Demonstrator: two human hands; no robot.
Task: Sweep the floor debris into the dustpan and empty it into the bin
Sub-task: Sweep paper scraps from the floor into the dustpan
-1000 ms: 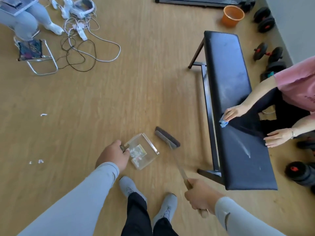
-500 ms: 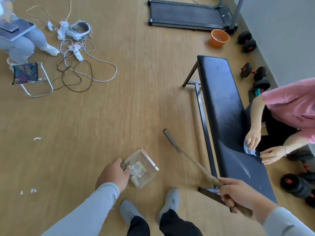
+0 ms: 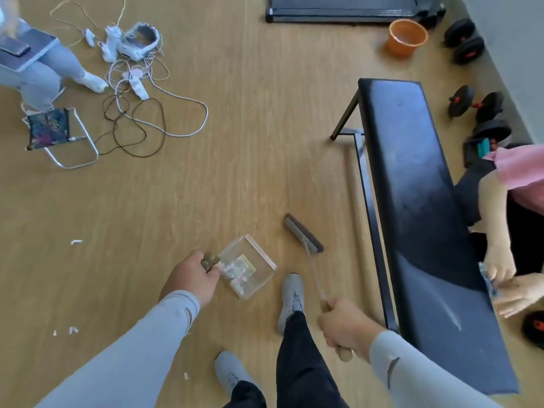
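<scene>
My left hand [image 3: 191,279] grips the short handle of a clear dustpan [image 3: 255,278] held low over the wood floor; white and yellowish scraps lie inside it. My right hand [image 3: 343,326] grips the handle of a broom whose dark head [image 3: 303,233] sits just right of the pan's open edge. White debris bits lie on the floor at the left [image 3: 76,242] and lower left [image 3: 72,330], with one more near my foot [image 3: 186,375]. An orange bin [image 3: 405,38] stands far back right.
A long black bench [image 3: 418,201] runs down the right side; a person in pink wipes it with a cloth [image 3: 487,279]. Dumbbells [image 3: 465,42] line the wall. Tangled cables [image 3: 132,113], a folding stool [image 3: 56,134] and a seated person are at upper left. A treadmill [image 3: 347,8] lies beyond.
The broom has swung back down beside the dustpan, its head again near the pan's mouth. My right hand moved left, and my right foot stepped forward. The dustpan stayed in my left hand.
</scene>
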